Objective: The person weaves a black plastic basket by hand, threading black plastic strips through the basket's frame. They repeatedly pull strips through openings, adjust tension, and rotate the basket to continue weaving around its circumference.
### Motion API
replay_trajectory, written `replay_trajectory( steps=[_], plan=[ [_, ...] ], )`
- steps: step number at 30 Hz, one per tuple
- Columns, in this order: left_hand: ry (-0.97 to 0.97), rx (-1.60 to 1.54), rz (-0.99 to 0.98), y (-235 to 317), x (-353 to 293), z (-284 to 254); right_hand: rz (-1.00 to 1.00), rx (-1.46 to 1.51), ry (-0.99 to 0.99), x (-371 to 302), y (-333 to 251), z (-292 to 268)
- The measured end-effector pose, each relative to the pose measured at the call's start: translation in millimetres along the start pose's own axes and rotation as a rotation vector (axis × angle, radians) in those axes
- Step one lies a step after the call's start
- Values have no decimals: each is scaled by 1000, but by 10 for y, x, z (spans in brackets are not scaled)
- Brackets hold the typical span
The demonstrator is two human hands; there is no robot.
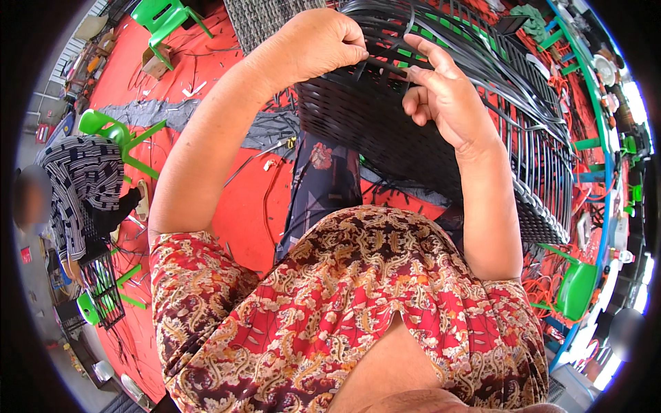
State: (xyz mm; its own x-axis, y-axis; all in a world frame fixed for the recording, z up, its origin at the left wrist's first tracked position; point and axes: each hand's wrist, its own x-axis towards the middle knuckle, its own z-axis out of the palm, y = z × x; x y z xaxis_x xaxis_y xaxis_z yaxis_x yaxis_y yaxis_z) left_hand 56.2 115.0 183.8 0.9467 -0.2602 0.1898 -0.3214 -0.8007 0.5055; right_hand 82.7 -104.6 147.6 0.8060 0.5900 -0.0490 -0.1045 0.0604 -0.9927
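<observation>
Black woven frame (pixel 372 120) is standing just beyond the person's lap, its near side tilting down toward the right. Over it the left hand (pixel 317 45) is pinching one black strip (pixel 383 67) between thumb and fingertips. The right hand (pixel 441 86) is holding its fingers apart with fingertips at the strip's other stretch; whether they are gripping it I cannot tell. Loose black strands (pixel 475 62), overlapping too much to count, are crossing the frame's top beside the right hand and crowding that side. One grey woven panel (pixel 265 27) is sitting past the left forearm. One yellow-handled tool (pixel 290 142) is lying left of the dark trousers (pixel 320 189), near a grey cloth (pixel 158 113). At least four green seats are showing: three at left (pixel 165 24), one at right (pixel 577 289). One co-worker (pixel 82 179) is bending over a black lattice (pixel 103 289), well apart. The frame's lower edge is running rightward past the right forearm, while red floor covering (pixel 237 230) is opening between left forearm and trousers.
</observation>
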Motion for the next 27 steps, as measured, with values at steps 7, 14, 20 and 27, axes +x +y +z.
replay_trajectory(
  steps=[7,14,20,27],
  plan=[
    [125,173,-108,-48,-147,-101,5,205,-33,83,93,-52],
    [-35,-19,-116,-41,-30,-31,-20,100,-7,80,82,30],
    [-70,-116,-82,-222,130,154,-61,-400,-77,101,-26,138],
    [-118,-25,-40,-266,178,181,-131,-432,17,279,97,-4]
  ],
)
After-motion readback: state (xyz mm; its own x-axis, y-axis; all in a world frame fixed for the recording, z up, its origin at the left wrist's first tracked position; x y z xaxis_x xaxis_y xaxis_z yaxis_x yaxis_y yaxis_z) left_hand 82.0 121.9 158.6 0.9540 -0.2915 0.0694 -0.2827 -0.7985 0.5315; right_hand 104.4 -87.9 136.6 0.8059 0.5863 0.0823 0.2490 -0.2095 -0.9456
